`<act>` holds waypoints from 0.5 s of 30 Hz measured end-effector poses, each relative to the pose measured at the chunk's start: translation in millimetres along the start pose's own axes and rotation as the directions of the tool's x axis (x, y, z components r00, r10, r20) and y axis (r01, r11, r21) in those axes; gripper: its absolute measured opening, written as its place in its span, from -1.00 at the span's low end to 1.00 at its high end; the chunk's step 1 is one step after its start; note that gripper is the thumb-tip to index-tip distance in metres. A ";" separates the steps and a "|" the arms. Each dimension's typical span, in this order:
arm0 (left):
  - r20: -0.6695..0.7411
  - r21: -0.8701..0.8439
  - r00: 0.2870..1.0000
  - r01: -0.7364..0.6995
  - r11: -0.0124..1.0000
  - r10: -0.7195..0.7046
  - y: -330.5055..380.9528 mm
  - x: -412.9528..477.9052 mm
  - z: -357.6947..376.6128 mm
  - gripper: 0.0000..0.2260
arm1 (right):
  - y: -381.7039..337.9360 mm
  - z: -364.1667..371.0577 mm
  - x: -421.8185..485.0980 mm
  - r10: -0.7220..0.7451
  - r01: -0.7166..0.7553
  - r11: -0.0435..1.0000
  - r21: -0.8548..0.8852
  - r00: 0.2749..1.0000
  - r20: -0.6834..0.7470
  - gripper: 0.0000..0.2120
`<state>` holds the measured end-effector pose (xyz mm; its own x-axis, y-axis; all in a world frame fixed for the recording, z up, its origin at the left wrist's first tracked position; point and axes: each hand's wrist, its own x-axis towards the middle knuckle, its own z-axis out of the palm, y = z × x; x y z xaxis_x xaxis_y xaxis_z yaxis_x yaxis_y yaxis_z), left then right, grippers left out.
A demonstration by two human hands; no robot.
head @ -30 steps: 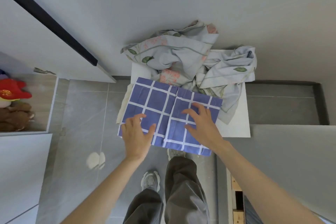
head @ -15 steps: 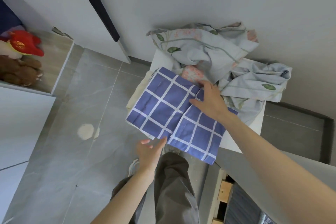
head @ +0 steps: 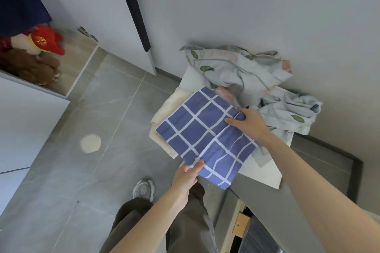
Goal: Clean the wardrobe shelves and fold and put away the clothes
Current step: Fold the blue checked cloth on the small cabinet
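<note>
A folded blue checked cloth lies across the near left part of a small white counter, and its near corner hangs out past the counter's near edge. Both hands hold it. The left hand comes up from below at the cloth's near edge. Its thumb lies on top of the fabric and the fingers are tucked beneath, so it pinches that edge. The right hand holds the cloth's far right edge, thumb laid flat on the blue fabric and fingers curled round the edge.

Under the blue cloth, at the counter's left edge, sits a folded cream cloth, whose left side sticks out past the blue one. A crumpled flowered sheet with green leaves and pink patches is heaped over the far and right parts of the counter, up against the wall. It touches the blue cloth near the right hand.

Off to the left, well apart from the counter, an open wardrobe shelf with a wood-grain bottom holds soft toys, a brown one with a red and white one behind it. A dark garment hangs above them. The floor is grey tile with a pale round spot, and one grey shoe stands on it below the left forearm.
</note>
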<state>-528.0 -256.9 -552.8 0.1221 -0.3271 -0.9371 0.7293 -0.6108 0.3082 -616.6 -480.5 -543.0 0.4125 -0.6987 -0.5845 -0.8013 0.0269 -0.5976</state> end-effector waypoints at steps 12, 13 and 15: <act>0.081 0.023 0.851 -0.522 0.853 0.519 159.3 -153.5 -55.2 -0.60 | -180.4 -71.3 -123.9 -0.212 0.249 0.920 0.303 0.966 -0.149 -0.88; 0.074 0.022 0.826 -0.562 0.827 0.559 174.4 -170.1 -67.5 -0.67 | -203.3 -70.0 -137.0 -0.251 0.285 0.902 0.323 0.957 -0.142 -0.83; 0.079 0.030 0.763 -0.646 0.763 0.642 203.6 -208.8 -94.9 -0.76 | -248.2 -64.5 -161.2 -0.314 0.341 0.857 0.385 0.940 -0.133 -0.73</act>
<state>-341.1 -244.5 -310.0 0.5080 -0.6987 -0.5037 0.4577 -0.2765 0.8450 -512.1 -420.7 -265.0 0.5818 -0.7605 -0.2883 -0.3795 0.0596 -0.9233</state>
